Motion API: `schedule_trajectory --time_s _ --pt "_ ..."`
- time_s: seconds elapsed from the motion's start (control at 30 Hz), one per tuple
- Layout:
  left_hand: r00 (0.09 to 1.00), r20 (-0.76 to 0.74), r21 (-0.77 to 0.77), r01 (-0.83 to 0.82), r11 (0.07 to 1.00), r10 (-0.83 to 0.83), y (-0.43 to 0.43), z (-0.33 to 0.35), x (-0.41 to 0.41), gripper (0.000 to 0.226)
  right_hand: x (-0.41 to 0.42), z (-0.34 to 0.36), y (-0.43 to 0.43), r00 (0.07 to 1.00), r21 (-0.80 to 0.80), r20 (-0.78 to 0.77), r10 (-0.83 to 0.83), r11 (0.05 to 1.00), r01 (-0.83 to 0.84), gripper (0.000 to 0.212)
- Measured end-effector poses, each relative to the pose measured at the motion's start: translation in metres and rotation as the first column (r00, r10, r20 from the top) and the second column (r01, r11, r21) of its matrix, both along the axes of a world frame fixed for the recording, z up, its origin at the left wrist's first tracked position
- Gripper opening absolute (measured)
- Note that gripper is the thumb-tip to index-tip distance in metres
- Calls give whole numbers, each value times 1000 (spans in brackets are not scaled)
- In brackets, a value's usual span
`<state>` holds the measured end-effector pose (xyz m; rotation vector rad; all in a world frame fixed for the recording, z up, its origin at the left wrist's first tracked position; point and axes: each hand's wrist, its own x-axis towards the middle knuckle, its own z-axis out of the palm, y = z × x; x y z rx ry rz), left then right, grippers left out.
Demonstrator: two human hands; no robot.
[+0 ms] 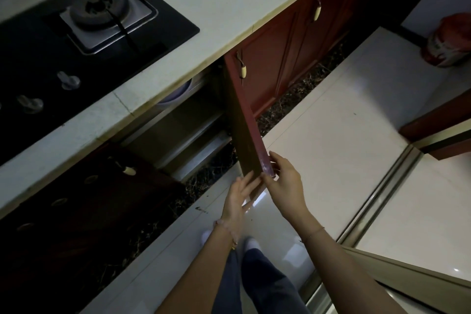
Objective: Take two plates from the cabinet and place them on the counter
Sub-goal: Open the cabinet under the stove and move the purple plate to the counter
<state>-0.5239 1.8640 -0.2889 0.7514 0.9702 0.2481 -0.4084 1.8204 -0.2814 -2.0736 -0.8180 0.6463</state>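
A red-brown cabinet door under the pale counter stands swung out towards me. My right hand grips the door's lower outer corner, with the fingers wrapped over its edge. My left hand lies flat with spread fingers against the door's dark inner face near the same corner. Inside the open cabinet, the pale rim of a plate or bowl shows just below the counter edge. The rest of the interior is dark, with light-coloured shelves visible.
A black gas hob with a burner and knobs sits in the counter at the left. Closed cabinet doors run to the right, and a dark door stands at the left. A red and white sack stands on the glossy tiled floor.
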Motion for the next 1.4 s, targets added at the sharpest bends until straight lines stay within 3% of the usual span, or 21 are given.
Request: schedule_trajectory --time_s 0.13,0.3,0.53,0.77,0.93,1.27,1.4 --pt "997 -75 108 21 994 -12 9 6 -4 43 4 2 -3 990 10 141 -7 1000 6 33" --pt "993 -118 123 21 992 -7 23 15 -7 41 41 9 -12 967 -34 256 -17 999 27 32" --pt "986 -145 100 -73 992 87 37 20 -13 41 109 11 -8 965 -123 258 -39 990 72 39" --pt "972 -159 82 -160 984 172 44 24 -10 34 153 11 4 854 -144 515 -77 974 175 48" --pt "967 -158 91 -186 978 198 48 29 -6 34 174 15 10 836 -173 544 -67 966 190 57" --pt "970 -170 128 -151 980 172 55 41 25 29 178 8 10 778 -202 629 -11 963 177 45" --pt "967 -184 147 -151 978 177 55 40 28 34 182 8 9 826 -193 564 -6 971 139 48"
